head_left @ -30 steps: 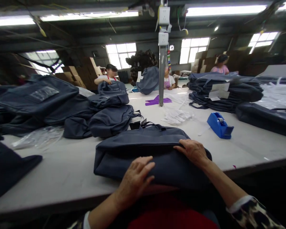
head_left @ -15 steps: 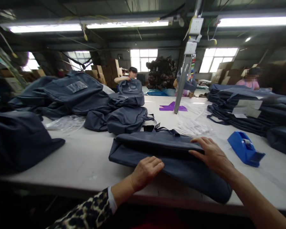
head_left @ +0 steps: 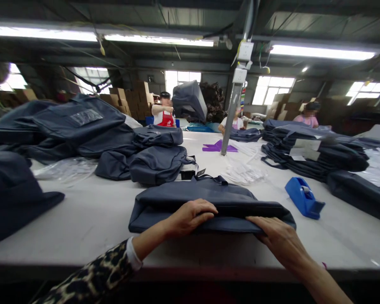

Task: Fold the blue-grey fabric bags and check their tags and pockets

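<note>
A dark blue fabric bag [head_left: 209, 190] lies on its side on the white table in front of me, its front edge folded into a long crease. My left hand [head_left: 191, 216] is closed on the left-middle of that edge, fingers over the fold and thumb in front. Lower right, my right hand [head_left: 277, 236] grips the front edge, its fingertips pressed on the fabric. A dark handle strap [head_left: 220, 180] and a small tag [head_left: 201, 172] show at the bag's far side.
A blue tape dispenser [head_left: 304, 197] stands right of the bag. Stacked bags [head_left: 313, 147] sit behind it, and more bags [head_left: 79, 122] pile up at left. A metal post [head_left: 232, 114] rises beside purple sheets [head_left: 213, 146]. Co-workers stand across the table [head_left: 98, 215].
The bag's right end has swung away from me, squaring it to the table edge. My right hand moved down to the front edge; my left went up onto the fold. A co-worker's bag is raised.
</note>
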A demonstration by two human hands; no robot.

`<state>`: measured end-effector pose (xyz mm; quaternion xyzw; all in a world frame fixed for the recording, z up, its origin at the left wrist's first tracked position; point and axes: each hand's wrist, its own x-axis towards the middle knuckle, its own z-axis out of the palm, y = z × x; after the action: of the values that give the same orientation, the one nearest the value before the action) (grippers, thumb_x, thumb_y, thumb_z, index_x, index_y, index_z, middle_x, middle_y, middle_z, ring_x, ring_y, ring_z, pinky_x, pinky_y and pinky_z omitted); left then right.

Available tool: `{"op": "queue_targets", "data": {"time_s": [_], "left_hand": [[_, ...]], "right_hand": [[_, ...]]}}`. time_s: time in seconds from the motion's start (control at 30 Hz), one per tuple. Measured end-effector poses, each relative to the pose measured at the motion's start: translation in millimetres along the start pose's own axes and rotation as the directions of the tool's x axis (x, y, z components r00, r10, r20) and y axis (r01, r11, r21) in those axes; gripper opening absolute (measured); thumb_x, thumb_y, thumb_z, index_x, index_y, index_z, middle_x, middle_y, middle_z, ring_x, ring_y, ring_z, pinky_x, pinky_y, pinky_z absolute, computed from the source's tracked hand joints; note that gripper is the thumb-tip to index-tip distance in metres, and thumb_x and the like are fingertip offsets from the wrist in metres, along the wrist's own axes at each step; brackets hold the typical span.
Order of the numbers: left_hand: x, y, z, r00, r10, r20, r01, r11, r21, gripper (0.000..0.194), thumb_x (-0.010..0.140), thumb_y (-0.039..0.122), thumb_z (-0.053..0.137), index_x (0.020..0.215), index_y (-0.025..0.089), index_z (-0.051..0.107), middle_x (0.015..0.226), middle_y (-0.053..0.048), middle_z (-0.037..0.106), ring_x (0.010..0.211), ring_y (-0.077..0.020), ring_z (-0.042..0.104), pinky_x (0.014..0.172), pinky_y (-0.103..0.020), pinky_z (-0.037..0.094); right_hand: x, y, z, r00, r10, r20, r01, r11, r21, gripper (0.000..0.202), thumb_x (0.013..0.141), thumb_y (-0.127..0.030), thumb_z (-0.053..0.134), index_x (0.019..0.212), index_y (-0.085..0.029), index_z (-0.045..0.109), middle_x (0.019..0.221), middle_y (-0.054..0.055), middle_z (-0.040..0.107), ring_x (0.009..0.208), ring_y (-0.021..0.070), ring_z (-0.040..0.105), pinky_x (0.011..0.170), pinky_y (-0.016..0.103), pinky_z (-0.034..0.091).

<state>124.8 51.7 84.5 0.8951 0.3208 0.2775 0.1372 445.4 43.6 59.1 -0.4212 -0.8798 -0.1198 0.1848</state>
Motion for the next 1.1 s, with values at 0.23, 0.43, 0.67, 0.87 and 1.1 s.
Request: {"op": "queue_targets", "data": {"time_s": [0.23, 0.43, 0.67, 0.87, 1.1], "left_hand": [[16.2, -37.0, 0.8, 0.967, 0.252, 0.034, -0.219, 0.755, 0.618, 0.038, 0.096, 0.011, 0.048, 0.134, 0.013, 0.05, 0.131, -0.012, 0.057, 0.115, -0.0234, 0.055, 0.1, -0.037, 0.047], [46.3, -54.9, 12.9, 0.984, 0.132, 0.12, -0.179, 0.757, 0.628, 0.025, 0.089, 0.025, 0.066, 0.11, 0.014, 0.059, 0.11, -0.011, 0.063, 0.101, -0.0248, 0.058, 0.087, -0.036, 0.05], [43.6, -56.3, 17.9, 0.985, 0.173, 0.023, -0.161, 0.854, 0.494, 0.073, 0.072, 0.044, 0.081, 0.128, 0.013, 0.046, 0.132, -0.016, 0.051, 0.121, -0.0312, 0.048, 0.104, -0.043, 0.041], [39.1, -59.7, 22.0, 0.994, 0.06, 0.088, -0.09, 0.915, 0.394, 0.061, 0.076, 0.034, 0.08, 0.124, 0.013, 0.048, 0.121, -0.015, 0.058, 0.116, -0.0288, 0.054, 0.101, -0.04, 0.046], [30.5, -63.2, 38.6, 0.971, -0.15, 0.184, 0.097, 0.958, 0.271, 0.067, 0.075, 0.034, 0.08, 0.13, 0.017, 0.045, 0.121, -0.013, 0.063, 0.111, -0.0294, 0.062, 0.093, -0.037, 0.05]], "right_hand": [[34.4, -18.2, -37.3, 0.975, 0.052, 0.218, -0.045, 0.998, -0.036, 0.026, 0.089, -0.014, 0.057, 0.109, -0.028, 0.062, 0.094, -0.002, 0.073, 0.076, 0.0214, 0.066, 0.07, 0.034, 0.046], [44.9, -31.5, -54.3, 0.952, 0.064, 0.299, -0.048, 0.997, -0.063, 0.01, 0.091, -0.018, 0.058, 0.091, -0.027, 0.063, 0.078, -0.002, 0.071, 0.071, 0.021, 0.063, 0.065, 0.031, 0.036], [38.8, -28.3, -54.1, 0.947, 0.089, 0.31, -0.087, 0.996, -0.018, 0.011, 0.094, -0.02, 0.055, 0.092, -0.027, 0.062, 0.082, -0.003, 0.071, 0.071, 0.0197, 0.062, 0.068, 0.03, 0.033], [41.8, -27.9, -52.3, 0.943, 0.101, 0.318, -0.112, 0.994, 0.018, 0.011, 0.093, -0.02, 0.055, 0.09, -0.027, 0.062, 0.08, -0.003, 0.07, 0.072, 0.0192, 0.062, 0.067, 0.03, 0.032], [42.7, -28.7, -47.3, 0.926, 0.121, 0.359, -0.142, 0.989, 0.031, 0.011, 0.09, -0.02, 0.057, 0.09, -0.029, 0.064, 0.079, -0.003, 0.069, 0.072, 0.0199, 0.061, 0.065, 0.029, 0.031]]}}
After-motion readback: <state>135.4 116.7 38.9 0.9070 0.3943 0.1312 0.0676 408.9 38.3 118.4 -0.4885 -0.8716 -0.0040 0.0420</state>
